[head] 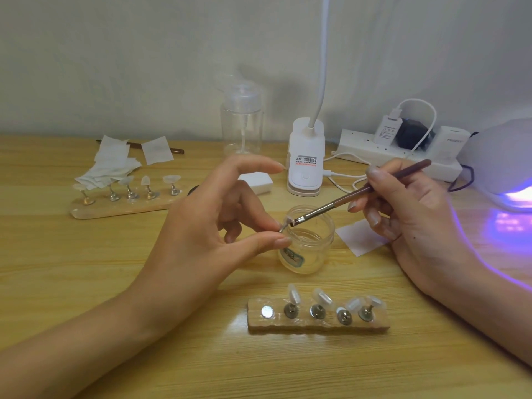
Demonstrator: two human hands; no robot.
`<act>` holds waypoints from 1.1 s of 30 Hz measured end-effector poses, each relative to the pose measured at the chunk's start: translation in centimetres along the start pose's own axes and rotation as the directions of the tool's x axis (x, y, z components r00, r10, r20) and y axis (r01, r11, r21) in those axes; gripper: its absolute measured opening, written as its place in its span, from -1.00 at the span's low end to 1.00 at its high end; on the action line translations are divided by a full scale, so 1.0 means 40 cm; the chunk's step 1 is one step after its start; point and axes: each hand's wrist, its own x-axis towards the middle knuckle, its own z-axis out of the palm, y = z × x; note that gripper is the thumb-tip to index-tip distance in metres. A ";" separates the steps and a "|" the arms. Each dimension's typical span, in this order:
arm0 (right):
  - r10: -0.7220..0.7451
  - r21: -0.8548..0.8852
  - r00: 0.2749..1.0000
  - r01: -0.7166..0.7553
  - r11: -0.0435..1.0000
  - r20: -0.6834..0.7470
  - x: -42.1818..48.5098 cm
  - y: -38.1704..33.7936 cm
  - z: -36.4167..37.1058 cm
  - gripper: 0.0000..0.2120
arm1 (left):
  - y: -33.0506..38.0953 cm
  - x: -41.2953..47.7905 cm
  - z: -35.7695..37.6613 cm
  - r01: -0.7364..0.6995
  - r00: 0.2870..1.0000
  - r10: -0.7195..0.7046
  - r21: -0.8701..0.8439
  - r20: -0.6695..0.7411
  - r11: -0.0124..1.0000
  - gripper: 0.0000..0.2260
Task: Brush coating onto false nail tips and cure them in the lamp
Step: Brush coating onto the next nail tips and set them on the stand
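Above jar (306, 243): left hand (213, 223) pinches nail tip (287, 220), brush (339, 199) touching.

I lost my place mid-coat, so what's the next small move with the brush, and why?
Probably a gentle stroke of the brush along the nail tip: its bristles touch the tip, which the left hand pinches by its stand over the open jar. The right hand grips the brush.

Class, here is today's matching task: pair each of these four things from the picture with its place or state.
Things:
1. brush
2. nail tip
3. curing lamp
4. jar

Places or states:
a. far right, glowing purple
b. held up by the left hand
c. open, below the brush's tip
d. held in the right hand

Pairs: 1-d, 2-b, 3-a, 4-c
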 end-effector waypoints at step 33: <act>-0.122 -0.035 0.992 0.123 0.992 0.039 -0.008 -0.006 0.008 -0.88 | -0.013 0.008 -0.016 0.037 0.997 -0.042 -0.069 -0.069 0.997 -0.52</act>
